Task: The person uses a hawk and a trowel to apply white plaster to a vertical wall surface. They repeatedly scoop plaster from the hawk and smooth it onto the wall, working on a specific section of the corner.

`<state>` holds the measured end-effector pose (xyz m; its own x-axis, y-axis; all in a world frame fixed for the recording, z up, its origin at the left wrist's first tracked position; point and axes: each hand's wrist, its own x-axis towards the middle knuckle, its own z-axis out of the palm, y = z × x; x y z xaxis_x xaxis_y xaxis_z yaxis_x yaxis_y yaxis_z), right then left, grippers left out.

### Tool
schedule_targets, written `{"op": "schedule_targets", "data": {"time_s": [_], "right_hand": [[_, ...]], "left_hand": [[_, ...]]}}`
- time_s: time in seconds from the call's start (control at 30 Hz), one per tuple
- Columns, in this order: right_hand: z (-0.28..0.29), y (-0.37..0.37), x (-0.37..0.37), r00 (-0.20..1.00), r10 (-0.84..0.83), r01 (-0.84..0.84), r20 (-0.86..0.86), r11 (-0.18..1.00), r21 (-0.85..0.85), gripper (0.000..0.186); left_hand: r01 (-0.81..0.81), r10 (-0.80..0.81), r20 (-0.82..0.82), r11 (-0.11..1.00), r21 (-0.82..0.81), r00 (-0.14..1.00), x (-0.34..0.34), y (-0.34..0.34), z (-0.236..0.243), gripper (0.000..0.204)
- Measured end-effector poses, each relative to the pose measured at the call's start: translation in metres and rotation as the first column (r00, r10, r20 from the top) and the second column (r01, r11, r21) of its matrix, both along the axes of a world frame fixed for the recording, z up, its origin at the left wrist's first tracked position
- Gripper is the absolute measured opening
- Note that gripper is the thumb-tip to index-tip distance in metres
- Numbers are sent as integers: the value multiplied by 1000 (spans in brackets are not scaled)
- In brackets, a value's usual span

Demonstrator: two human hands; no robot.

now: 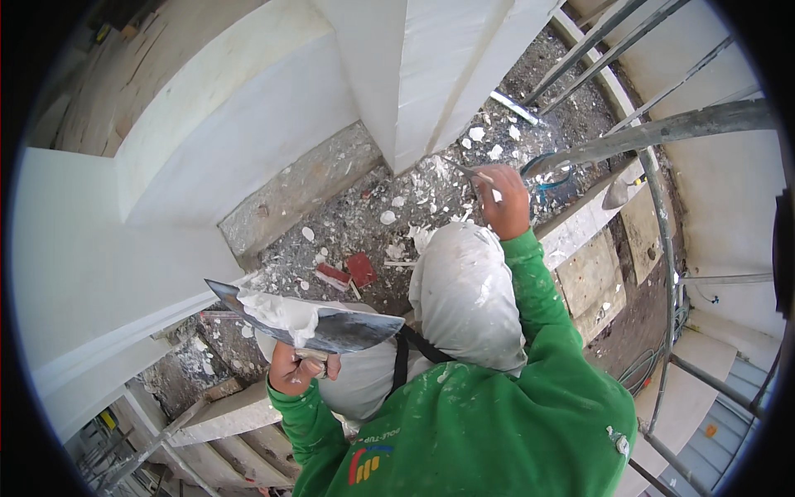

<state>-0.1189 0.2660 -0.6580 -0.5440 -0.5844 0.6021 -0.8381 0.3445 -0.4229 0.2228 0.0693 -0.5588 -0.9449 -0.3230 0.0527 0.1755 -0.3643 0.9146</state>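
My left hand [302,371] is closed round the wooden handle of a plastering trowel [356,328], a long, dark metal plate held face up at the left. A thick heap of white plaster [286,316] lies on that plate. Farther forward, my right hand [505,199] grips a small trowel [460,168] with a narrow, dark blade. Its tip points at the foot of a white column [418,124], close to the lower edge; contact there cannot be made out. Both green sleeves and my white-clad knees carry plaster specks.
White walls [240,141] rise ahead and left above a grey base block [302,186]. Plaster scraps and red pieces [361,269] litter the floor. Metal scaffold poles [662,124] cross the right side. Another trowel [617,195] lies on a pale ledge [580,224] there.
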Motion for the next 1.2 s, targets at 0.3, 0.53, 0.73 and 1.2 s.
{"op": "schedule_targets", "data": {"time_s": [0.3,0.53,0.73,1.2], "right_hand": [[179,-8,70,-64,472,74,879,881,-468,49],[148,-29,75,472,300,-393,829,913,-107,29],[172,-18,98,789,441,32,427,665,-746,33],[22,45,-25,533,-37,516,845,806,-290,19]], "left_hand": [[544,-539,79,829,-131,839,-40,-19,6,52],[468,-471,25,880,75,882,-38,-30,21,58],[250,-240,-70,937,243,968,-49,-16,33,56],[-19,6,58,974,224,998,-28,-31,14,59]]}}
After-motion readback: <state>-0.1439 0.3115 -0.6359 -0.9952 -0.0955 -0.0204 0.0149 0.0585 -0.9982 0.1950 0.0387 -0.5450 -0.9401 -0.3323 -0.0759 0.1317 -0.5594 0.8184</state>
